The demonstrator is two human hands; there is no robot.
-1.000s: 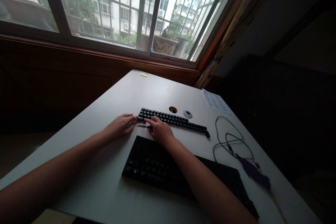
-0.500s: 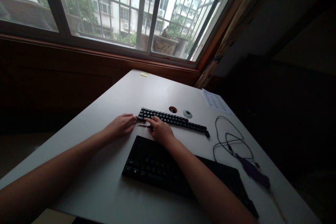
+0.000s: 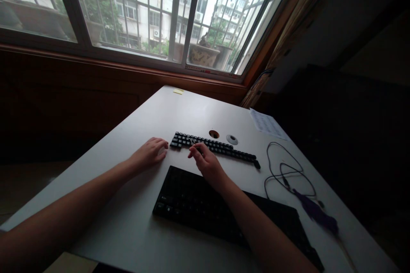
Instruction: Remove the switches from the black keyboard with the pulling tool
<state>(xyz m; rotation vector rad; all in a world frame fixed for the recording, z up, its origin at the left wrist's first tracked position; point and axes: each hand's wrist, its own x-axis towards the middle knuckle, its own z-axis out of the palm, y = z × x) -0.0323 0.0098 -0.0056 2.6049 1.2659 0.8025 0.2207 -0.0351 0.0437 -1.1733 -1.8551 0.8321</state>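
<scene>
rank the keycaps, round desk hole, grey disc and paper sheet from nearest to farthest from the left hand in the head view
1. Keycaps: directly right of the left hand, their near end close to its fingertips.
2. Round desk hole: farther right, behind the rows.
3. Grey disc: just right of that.
4. Paper sheet: far right, toward the back.

daylight from window point(image 3: 153, 13) ahead; right side nearly black; soft sheen on tabletop point(image 3: 192, 111).

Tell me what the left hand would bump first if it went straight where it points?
The left hand would probably bump the left end of the black key rows, though depth is hard to judge.
</scene>
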